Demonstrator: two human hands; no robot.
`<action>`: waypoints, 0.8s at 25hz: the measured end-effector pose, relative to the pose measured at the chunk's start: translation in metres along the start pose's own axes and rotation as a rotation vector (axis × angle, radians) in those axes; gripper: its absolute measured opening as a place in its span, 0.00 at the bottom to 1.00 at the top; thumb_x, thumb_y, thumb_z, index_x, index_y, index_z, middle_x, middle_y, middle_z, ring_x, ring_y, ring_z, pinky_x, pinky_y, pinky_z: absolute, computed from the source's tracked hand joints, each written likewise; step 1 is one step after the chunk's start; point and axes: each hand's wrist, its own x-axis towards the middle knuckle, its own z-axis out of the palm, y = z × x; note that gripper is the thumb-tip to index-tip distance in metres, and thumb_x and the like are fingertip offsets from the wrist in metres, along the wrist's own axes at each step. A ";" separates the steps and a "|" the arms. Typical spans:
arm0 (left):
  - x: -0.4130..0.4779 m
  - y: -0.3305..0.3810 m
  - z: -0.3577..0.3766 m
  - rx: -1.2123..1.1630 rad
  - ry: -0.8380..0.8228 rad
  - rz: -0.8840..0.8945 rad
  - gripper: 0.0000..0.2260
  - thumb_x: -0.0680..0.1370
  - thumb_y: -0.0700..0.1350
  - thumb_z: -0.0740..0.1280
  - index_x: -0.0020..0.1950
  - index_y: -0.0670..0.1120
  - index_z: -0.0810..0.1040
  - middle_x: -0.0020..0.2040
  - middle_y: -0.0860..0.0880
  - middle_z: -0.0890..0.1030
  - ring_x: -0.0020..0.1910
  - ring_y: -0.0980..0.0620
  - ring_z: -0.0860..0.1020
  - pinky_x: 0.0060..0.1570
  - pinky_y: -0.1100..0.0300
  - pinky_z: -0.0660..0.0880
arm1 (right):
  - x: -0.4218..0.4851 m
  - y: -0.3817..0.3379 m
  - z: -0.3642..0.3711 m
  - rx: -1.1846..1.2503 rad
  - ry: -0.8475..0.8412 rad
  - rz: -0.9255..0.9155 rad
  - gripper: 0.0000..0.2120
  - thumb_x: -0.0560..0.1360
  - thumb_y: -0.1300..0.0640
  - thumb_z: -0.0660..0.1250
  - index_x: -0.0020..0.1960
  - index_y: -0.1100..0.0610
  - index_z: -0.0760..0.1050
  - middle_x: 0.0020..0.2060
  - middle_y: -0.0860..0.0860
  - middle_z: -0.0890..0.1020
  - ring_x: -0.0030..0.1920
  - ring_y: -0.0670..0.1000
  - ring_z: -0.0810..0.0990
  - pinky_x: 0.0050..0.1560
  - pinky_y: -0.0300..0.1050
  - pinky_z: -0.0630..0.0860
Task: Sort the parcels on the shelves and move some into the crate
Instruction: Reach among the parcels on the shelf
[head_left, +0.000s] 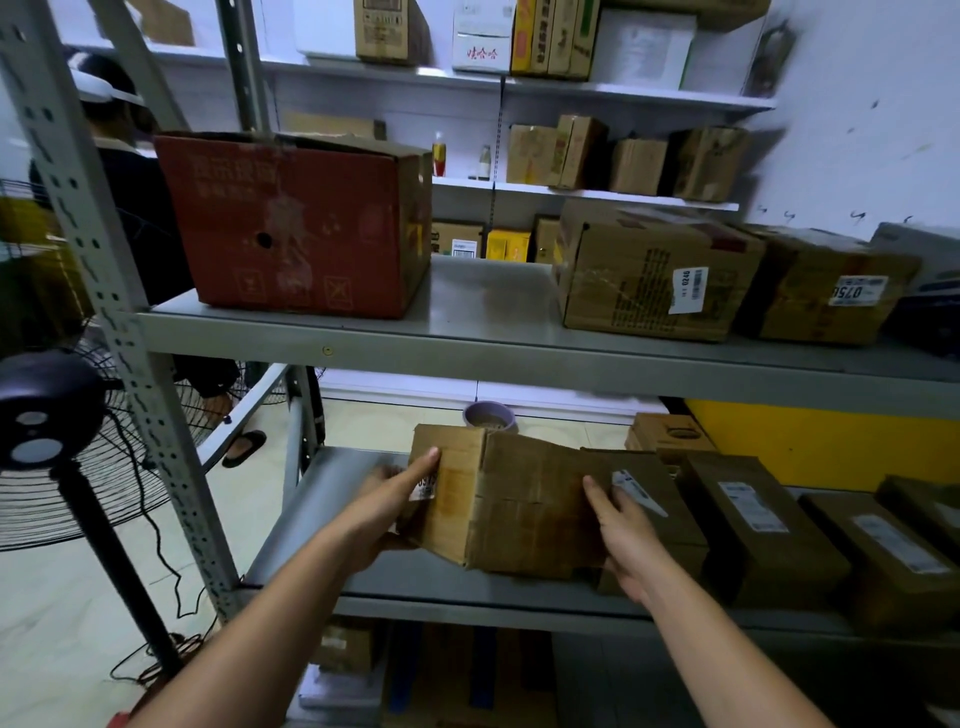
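1. Gripping the box (524, 514) at both ends, head view: my left hand (387, 512) clasps the labelled end and my right hand (623, 540) pinches the other, thumb on the front.
2. Location: tilted over the lower shelf (337, 493), just left of other parcels.
3. Handling: probably light. The cardboard looks soft, so support the bottom edges.
4. Appearance: brown, creased, dented.

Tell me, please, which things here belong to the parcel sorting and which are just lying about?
Job: brown parcel, held by left hand and right hand; labelled parcels on upper shelf; row of parcels on lower shelf; red box.
Lying about: standing fan; bottles; purple bowl.
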 end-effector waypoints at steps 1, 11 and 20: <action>0.002 -0.001 0.001 0.008 0.074 0.029 0.35 0.71 0.67 0.71 0.69 0.48 0.68 0.63 0.44 0.76 0.60 0.42 0.78 0.55 0.39 0.80 | -0.007 -0.006 0.004 -0.026 0.014 -0.015 0.48 0.67 0.33 0.72 0.80 0.47 0.57 0.75 0.54 0.70 0.70 0.60 0.72 0.68 0.67 0.71; 0.005 -0.016 0.005 -0.076 0.132 0.165 0.25 0.68 0.60 0.78 0.62 0.53 0.77 0.57 0.48 0.85 0.56 0.45 0.83 0.54 0.41 0.81 | -0.008 -0.006 0.019 -0.049 -0.028 -0.156 0.15 0.83 0.49 0.61 0.69 0.44 0.73 0.69 0.49 0.75 0.70 0.53 0.72 0.73 0.63 0.66; 0.007 -0.032 -0.031 -0.362 -0.134 -0.091 0.25 0.73 0.55 0.70 0.66 0.44 0.76 0.61 0.36 0.81 0.62 0.35 0.79 0.56 0.35 0.79 | -0.017 -0.020 0.019 0.105 -0.293 -0.075 0.29 0.69 0.51 0.74 0.69 0.48 0.72 0.60 0.53 0.82 0.60 0.57 0.80 0.62 0.63 0.77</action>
